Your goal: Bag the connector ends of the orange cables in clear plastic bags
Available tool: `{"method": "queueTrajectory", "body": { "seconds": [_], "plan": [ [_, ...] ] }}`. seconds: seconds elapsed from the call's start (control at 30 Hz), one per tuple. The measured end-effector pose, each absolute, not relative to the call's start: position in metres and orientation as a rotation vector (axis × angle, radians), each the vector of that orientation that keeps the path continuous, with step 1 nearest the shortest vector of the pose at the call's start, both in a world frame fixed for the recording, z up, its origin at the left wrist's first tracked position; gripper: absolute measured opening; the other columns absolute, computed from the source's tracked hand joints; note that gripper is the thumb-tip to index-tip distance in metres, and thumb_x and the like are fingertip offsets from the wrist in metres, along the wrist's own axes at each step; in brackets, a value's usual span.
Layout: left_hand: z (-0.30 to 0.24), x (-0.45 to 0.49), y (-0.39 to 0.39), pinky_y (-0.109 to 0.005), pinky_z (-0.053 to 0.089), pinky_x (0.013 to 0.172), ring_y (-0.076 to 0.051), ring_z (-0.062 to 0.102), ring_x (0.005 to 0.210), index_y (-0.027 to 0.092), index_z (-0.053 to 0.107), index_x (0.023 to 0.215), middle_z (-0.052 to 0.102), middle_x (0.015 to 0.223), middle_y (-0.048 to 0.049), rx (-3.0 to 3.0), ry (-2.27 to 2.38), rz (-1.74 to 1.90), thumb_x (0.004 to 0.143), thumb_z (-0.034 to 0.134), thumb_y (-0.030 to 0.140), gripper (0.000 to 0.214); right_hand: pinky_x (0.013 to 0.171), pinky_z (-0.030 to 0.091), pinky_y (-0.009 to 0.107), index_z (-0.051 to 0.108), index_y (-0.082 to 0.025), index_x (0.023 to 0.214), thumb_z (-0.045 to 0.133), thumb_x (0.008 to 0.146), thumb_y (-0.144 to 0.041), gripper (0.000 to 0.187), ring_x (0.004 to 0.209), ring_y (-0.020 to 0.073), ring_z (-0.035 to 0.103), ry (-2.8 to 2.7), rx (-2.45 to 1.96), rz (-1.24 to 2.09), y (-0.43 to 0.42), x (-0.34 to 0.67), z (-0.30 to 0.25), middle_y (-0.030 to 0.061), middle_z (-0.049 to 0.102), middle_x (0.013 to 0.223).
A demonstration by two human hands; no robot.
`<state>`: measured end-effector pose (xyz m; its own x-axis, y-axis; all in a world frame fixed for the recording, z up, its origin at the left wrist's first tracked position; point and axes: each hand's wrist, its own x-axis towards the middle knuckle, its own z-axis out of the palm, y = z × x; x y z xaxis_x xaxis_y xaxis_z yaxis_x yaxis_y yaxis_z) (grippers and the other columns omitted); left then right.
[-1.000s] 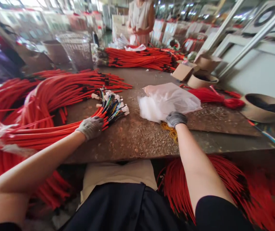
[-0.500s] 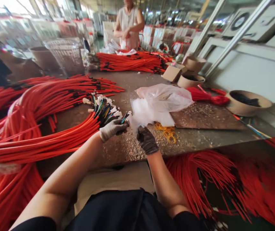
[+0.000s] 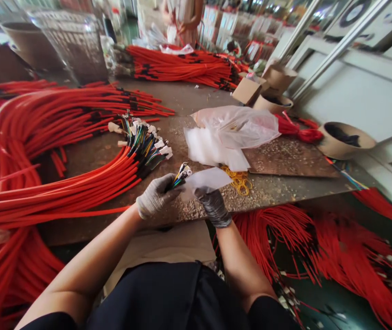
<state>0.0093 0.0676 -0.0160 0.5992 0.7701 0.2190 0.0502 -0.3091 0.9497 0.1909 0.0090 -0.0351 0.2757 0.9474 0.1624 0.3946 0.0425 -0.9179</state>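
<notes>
Since the earlier frame, the left hand (image 3: 157,196) has lifted off the harness and the right hand (image 3: 214,208) has left the plastic pile. Both now hover close together over the near edge of the bench, just apart. The left hand, in a grey work glove, is clamped on a small bunch of wire ends (image 3: 181,178) tipped with metal crimp terminals. The right hand, in a darker glove, pinches a white plastic sheet (image 3: 207,179), which it holds just beside those terminals, at about 12 o'clock from the wrists.

The main wire harness (image 3: 62,151), sleeved in orange-red, sweeps round the bench at 9 to 10 o'clock. Its multicoloured wire ends and white connectors (image 3: 145,143) fan out at 11 o'clock, near the left hand. At 12 to 1 o'clock lie a crumpled plastic bag (image 3: 239,126), a stack of white plastic sheets (image 3: 208,149) and yellow rubber bands (image 3: 237,179). A brown board (image 3: 290,158) lies at 2 o'clock, with a paper bowl (image 3: 345,140) of black bits beyond it. More red harness (image 3: 178,66) lies at the far end of the bench, in front of a co-worker (image 3: 182,18). White panels at the upper right carry round marks, but no writing is legible anywhere.
</notes>
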Motion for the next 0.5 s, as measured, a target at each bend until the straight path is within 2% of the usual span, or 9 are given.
{"method": "queueTrajectory", "body": {
  "seconds": [0.1,0.2,0.3,0.4,0.5],
  "plan": [
    [-0.015,0.004,0.067,-0.027,0.046,0.068,-0.015,0.056,0.073,0.013,0.062,0.100,0.067,0.084,-0.0048,1.749,0.642,0.788,0.080,0.058,0.031,0.027,0.082,0.051,0.041,0.063,-0.024,0.066,0.071,0.065,-0.054,0.031,0.074,0.0218,0.062,-1.284,-1.542,0.749,0.011,0.203,-0.036,0.0067,0.067,0.069],
    [-0.014,0.004,0.066,-0.031,0.049,0.076,-0.018,0.062,0.081,0.014,0.064,0.103,0.071,0.094,-0.0079,1.772,0.687,0.781,0.076,0.060,0.027,0.030,0.067,0.051,0.033,0.060,-0.022,0.061,0.064,0.073,-0.055,0.035,0.058,0.0154,0.054,-1.230,-1.492,0.879,0.013,0.207,-0.036,0.0007,0.059,0.057],
    [-0.014,0.009,0.067,-0.032,0.049,0.079,-0.020,0.063,0.084,0.015,0.065,0.100,0.072,0.094,-0.0078,1.724,0.765,0.826,0.074,0.063,0.031,0.031,0.061,0.050,0.030,0.059,-0.020,0.063,0.059,0.077,-0.055,0.038,0.055,0.0136,0.053,-1.184,-1.442,0.937,0.013,0.204,-0.037,-0.0005,0.058,0.057],
    [-0.017,0.015,0.068,-0.029,0.049,0.071,-0.018,0.060,0.076,0.014,0.063,0.090,0.070,0.084,-0.0055,1.611,0.824,0.890,0.071,0.067,0.040,0.032,0.079,0.054,0.036,0.059,-0.021,0.062,0.067,0.070,-0.054,0.035,0.071,0.0208,0.063,-1.227,-1.502,0.742,0.010,0.200,-0.041,0.0046,0.065,0.065],
    [-0.024,0.021,0.068,-0.028,0.047,0.066,-0.016,0.056,0.070,0.015,0.061,0.085,0.066,0.077,-0.0030,1.585,0.951,0.880,0.066,0.072,0.039,0.032,0.098,0.048,0.043,0.062,-0.023,0.064,0.074,0.067,-0.043,0.024,0.088,0.0280,0.066,-1.251,-1.559,0.507,0.006,0.198,-0.049,0.0094,0.070,0.072]
  ]
}}
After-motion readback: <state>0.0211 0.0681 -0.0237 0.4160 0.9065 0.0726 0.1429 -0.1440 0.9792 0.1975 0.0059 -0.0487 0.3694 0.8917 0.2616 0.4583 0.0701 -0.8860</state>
